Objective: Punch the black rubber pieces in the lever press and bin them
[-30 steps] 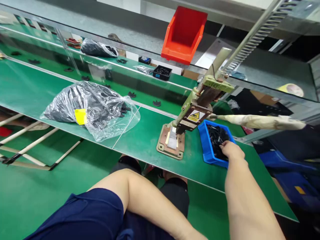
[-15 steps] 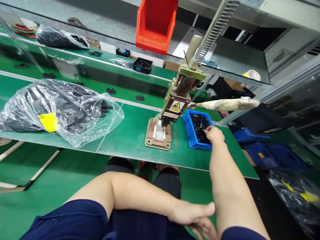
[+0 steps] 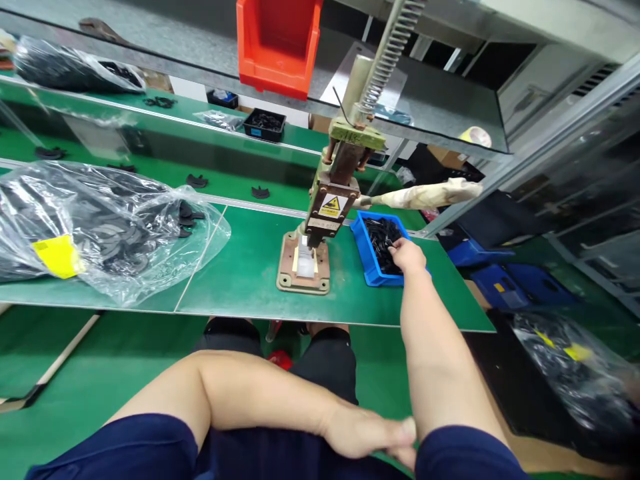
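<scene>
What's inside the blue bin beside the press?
The blue bin holds a heap of small black parts. The right hand reaches in at the right side, hiding whatever lies beneath; the bin's floor is covered by the heap.

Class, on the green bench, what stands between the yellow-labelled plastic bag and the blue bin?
The head view shows the lever press standing between the plastic bag and the blue bin, its base on the green bench.
</scene>
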Available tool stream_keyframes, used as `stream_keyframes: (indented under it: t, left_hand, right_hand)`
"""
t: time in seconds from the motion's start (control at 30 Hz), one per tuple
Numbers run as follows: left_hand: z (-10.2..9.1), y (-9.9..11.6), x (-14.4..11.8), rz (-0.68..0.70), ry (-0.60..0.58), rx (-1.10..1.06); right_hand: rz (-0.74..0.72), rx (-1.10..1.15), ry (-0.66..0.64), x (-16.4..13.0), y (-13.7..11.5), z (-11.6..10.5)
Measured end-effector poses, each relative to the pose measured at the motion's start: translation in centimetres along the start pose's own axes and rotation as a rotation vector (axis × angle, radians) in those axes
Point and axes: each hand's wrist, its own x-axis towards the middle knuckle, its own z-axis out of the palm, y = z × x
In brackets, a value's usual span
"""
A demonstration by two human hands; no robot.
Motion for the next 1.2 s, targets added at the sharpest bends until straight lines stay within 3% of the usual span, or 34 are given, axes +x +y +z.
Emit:
stream_keyframes:
  t: [0.07,0.1,0.3,0.4,0.53,0.67,0.9,1.2]
  left_hand:
    - [-1.0,0.6,-1.2,-0.004,-0.004,0.028]
    - [-1.8,1.2,-2.0,-0.003,0.054,0.056]
    - [-8.0,6.6,-9.5,0.104,0.955,0.383]
    - [-10.1,8.0,-13.0,0.255,1.221,0.547]
    - [-9.9,8.5,-15.8,0.320,1.237,0.752]
    - [-8.2,8.6,-16.5,0.329,1.187,0.876]
    - [-7.5,8.4,-16.9,0.320,1.225,0.870]
    - [-7.5,8.7,-17.2,0.178,1.257,0.763]
  right_hand:
    - [-0.074,0.049,0.065,-1.3,-0.8,-0.3]
    - [-0.116,0.078,0.102,-2.1,-1.2,-0.5]
    - [-0.437,0.319,0.229,-10.9,-3.3,-0.3]
    - [-0.614,0.456,0.244,-16.6,-4.9,0.7]
    - [-0.764,0.618,0.211,-22.0,-7.2,2.0]
    - [-0.855,0.763,0.173,-24.2,-8.7,3.1]
    - [-0.887,0.820,0.124,-24.8,-9.0,4.2]
    - [-0.920,0.812,0.098,-24.5,-9.4,4.5]
